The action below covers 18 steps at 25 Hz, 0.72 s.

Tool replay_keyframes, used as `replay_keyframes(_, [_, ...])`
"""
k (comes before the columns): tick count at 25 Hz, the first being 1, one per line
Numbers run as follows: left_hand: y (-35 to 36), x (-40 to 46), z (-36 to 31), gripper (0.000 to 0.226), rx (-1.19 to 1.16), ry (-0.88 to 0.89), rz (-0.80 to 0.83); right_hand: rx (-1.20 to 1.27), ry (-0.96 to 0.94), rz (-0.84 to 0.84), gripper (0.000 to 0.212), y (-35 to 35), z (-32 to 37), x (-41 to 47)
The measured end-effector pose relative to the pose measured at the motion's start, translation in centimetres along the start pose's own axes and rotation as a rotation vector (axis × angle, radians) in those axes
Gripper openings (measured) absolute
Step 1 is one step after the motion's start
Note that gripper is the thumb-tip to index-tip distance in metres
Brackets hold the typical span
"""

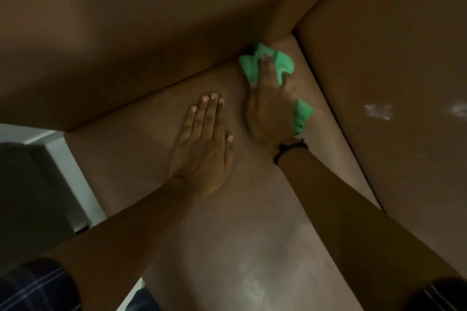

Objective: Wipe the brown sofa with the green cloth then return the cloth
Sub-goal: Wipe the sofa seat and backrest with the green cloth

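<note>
The brown sofa (pixel 141 149) fills most of the head view: its seat cushion runs down the middle, the backrest is above and an arm panel is at right. My right hand (pixel 270 111) presses the crumpled green cloth (pixel 284 64) onto the seat's far corner, where seat, backrest and arm panel meet. Part of the cloth sticks out to the right of my palm. My left hand (pixel 204 144) lies flat on the seat just left of the right hand, fingers together, holding nothing.
The sofa's right panel (pixel 404 83) has two pale scuffed patches (pixel 379 111). At lower left a white wall edge (pixel 73 171) and a dark surface (pixel 27 197) lie beyond the seat's left edge. A worn shiny patch (pixel 250 283) marks the near seat.
</note>
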<state>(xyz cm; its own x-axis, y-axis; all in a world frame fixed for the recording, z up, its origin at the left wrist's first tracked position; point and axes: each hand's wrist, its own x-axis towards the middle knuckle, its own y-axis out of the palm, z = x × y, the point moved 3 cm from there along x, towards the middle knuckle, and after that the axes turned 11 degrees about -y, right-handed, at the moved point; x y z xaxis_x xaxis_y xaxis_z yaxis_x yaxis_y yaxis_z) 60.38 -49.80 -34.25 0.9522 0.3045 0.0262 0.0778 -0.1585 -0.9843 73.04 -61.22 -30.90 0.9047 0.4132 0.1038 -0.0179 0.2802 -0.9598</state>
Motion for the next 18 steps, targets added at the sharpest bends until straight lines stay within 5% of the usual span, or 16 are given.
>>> replay_keyframes(3, [-0.9, -0.2, 0.1, 0.072, -0.017, -0.024, 0.011, 0.042, -0.303, 0.234, 0.065, 0.4, 2.5, -7.5])
replay_keyframes(8, [-0.7, -0.2, 0.3, 0.074, 0.003, -0.04, 0.035, 0.017, 0.047, 0.146, 0.065, 0.5, 1.0, -4.9])
replay_keyframes(12, [-0.3, -0.6, 0.5, 0.075, -0.002, -0.027, 0.066, -0.024, -0.471, 0.265, 0.067, 0.9, 0.8, -8.9])
replay_keyframes(13, [-0.5, -0.7, 0.4, 0.077, 0.003, -0.026, 0.092, -0.035, -0.469, 0.311, 0.067, -0.3, -1.1, -10.1])
replay_keyframes(17, [-0.3, -0.5, 0.4, 0.079, -0.004, -0.049, 0.056, -0.116, 0.109, 0.131, 0.063, -1.9, -4.5, -3.5])
replay_keyframes(18, [-0.1, -0.5, 0.4, 0.079, -0.006, -0.052, 0.031, -0.103, 0.099, 0.113, 0.063, -1.4, -3.6, -2.0])
